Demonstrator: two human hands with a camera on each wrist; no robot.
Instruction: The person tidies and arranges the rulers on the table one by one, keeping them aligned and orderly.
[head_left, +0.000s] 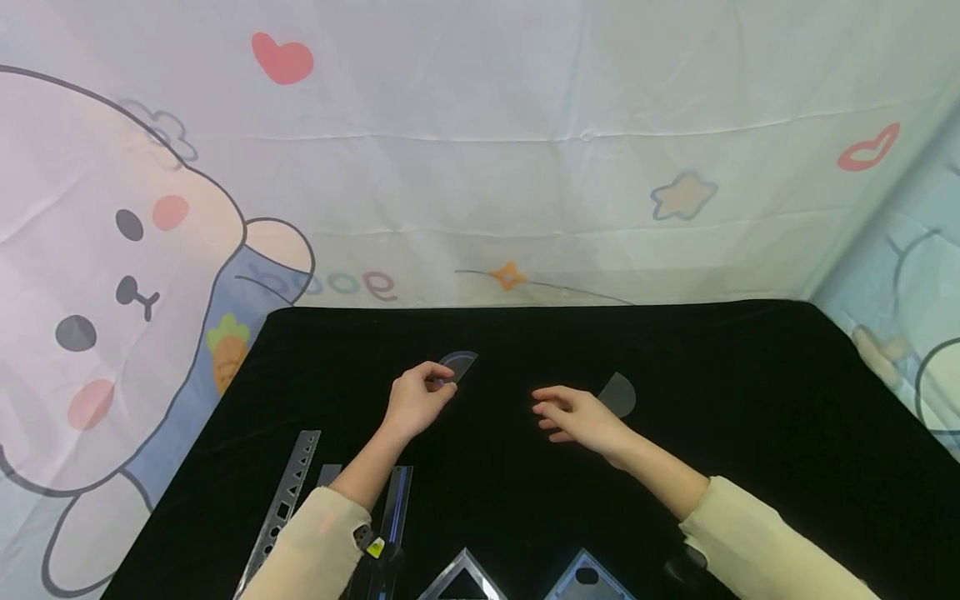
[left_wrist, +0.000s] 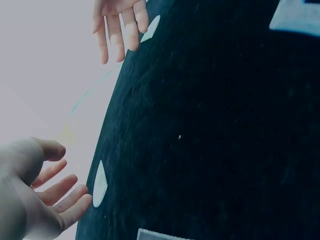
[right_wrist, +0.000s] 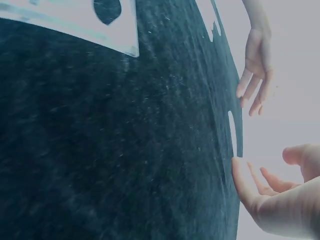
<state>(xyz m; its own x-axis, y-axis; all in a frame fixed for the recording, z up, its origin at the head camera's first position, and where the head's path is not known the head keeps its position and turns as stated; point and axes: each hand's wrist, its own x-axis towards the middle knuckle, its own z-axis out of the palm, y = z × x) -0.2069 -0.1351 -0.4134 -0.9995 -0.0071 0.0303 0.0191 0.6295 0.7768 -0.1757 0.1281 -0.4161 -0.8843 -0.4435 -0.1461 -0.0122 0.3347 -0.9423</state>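
A clear half-round protractor [head_left: 462,362] with a purple arc lies on the black cloth, right by the fingertips of my left hand [head_left: 422,396]. The left wrist view shows that hand [left_wrist: 42,192] with loosely bent fingers and nothing between thumb and fingers, the protractor [left_wrist: 100,185] lying beyond them. My right hand [head_left: 581,419] hovers over the cloth with its fingers relaxed, pointing left. Behind its wrist lies a second clear protractor [head_left: 619,395], partly covered by the hand. In the right wrist view the right hand [right_wrist: 282,195] holds nothing.
Near the left forearm lie a ruler with cut-out shapes [head_left: 288,492], a partly hidden ruler [head_left: 328,474] and a ruler with a blue stripe [head_left: 398,504]. At the front edge are a clear set square [head_left: 450,575] and a bluish set square [head_left: 567,583]. A printed curtain [head_left: 480,183] hangs behind.
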